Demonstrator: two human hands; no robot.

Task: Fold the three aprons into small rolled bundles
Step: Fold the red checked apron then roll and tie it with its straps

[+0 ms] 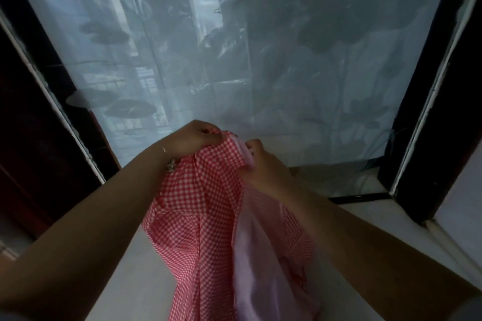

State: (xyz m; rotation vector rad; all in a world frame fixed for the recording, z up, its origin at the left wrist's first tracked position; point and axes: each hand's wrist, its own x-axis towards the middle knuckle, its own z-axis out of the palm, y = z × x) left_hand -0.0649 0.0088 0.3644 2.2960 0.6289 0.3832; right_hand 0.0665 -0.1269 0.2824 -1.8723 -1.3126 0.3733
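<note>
A red-and-white checked apron [198, 216] with a pale pink lining hangs in the air in front of me, its lower part running out of the bottom of the view. My left hand [190, 138] pinches its top edge from the left. My right hand [263, 161] grips the same top edge just to the right, fingers closed on the pink side. The two hands are close together. Only this one apron is in view.
A sheer pale curtain [234, 47] with a leaf print hangs straight ahead. Dark frames stand at the left [39, 112] and right [427, 125]. A light floor or ledge [130, 268] lies below the apron, with a thin cable near the right frame.
</note>
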